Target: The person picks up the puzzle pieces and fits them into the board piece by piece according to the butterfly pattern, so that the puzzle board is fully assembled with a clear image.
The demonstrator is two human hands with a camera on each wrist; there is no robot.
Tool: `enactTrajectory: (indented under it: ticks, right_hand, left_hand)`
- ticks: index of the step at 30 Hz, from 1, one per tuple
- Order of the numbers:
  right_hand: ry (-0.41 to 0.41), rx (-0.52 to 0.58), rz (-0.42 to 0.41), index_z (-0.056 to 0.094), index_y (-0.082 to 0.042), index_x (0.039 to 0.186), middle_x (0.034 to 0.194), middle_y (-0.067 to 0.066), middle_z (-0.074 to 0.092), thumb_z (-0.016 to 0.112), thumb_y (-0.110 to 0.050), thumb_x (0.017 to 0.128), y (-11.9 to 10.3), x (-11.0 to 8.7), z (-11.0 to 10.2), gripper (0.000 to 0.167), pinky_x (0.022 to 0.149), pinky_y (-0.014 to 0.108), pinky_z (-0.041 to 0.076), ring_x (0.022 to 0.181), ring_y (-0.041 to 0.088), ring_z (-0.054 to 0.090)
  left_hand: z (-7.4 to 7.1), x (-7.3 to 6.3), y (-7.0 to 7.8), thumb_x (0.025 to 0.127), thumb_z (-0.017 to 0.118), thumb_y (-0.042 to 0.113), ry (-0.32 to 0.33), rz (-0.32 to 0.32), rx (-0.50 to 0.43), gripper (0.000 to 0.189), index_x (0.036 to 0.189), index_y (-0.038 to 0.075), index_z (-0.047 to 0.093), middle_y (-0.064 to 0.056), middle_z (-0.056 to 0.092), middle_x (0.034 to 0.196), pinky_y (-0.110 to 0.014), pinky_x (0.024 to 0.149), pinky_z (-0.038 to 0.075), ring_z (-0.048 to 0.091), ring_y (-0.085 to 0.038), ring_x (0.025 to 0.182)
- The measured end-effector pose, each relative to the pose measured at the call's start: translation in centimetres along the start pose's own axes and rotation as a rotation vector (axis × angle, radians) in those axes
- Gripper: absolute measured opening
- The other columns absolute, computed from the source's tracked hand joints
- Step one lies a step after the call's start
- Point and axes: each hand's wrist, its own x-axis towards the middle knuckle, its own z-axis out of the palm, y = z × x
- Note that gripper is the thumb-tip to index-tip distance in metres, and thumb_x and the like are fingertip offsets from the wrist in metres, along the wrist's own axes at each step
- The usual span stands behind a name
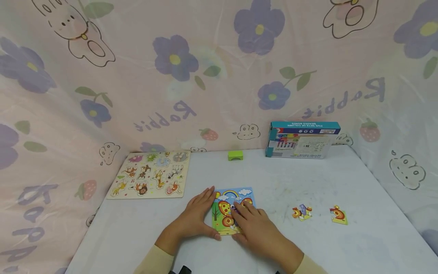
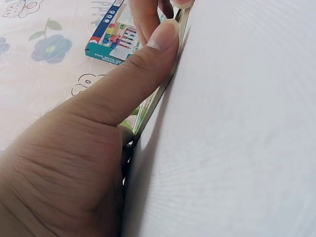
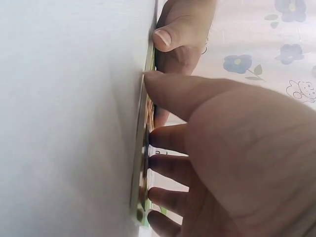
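A square butterfly jigsaw puzzle [image 1: 220, 219] lies flat on the table, with a rainbow and clouds along its far side. My left hand [image 1: 195, 215] spans its left side, fingers straight along the edge and thumb at the near edge. Over the right half lies my right hand [image 1: 256, 230], its fingertips pressing on the pieces and hiding part of the picture. In the right wrist view, the fingers of the right hand [image 3: 170, 168] touch the puzzle's top while its thumb meets the near edge. The left thumb [image 2: 143, 61] rests against the edge in the left wrist view.
Two loose jigsaw pieces, one with a purple patch [image 1: 302, 212] and one mostly orange [image 1: 338, 215], lie to the right. An animal peg board [image 1: 150, 193] is at the back left. A green block [image 1: 235, 155] and a boxed bead set [image 1: 302, 140] stand by the curtain [image 1: 219, 95].
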Motion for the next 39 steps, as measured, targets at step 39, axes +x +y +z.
enactTrajectory:
  ticks: [39]
  right_hand:
    - [0.405, 0.837, 0.146, 0.055, -0.011, 0.157, 0.153, 0.016, 0.060, 0.059, -0.009, 0.113, 8.6, -7.4, -2.0, 0.044, 0.097, 0.028, 0.056, 0.129, 0.026, 0.064]
  left_hand:
    - [0.0, -0.1, 0.0, 0.065, 0.091, 0.079, -0.002, -0.003, -0.001, 0.147, 0.172, 0.003, 0.026, -0.007, 0.011, 0.182, -0.058, 0.130, 0.010, 0.005, -0.029, 0.166]
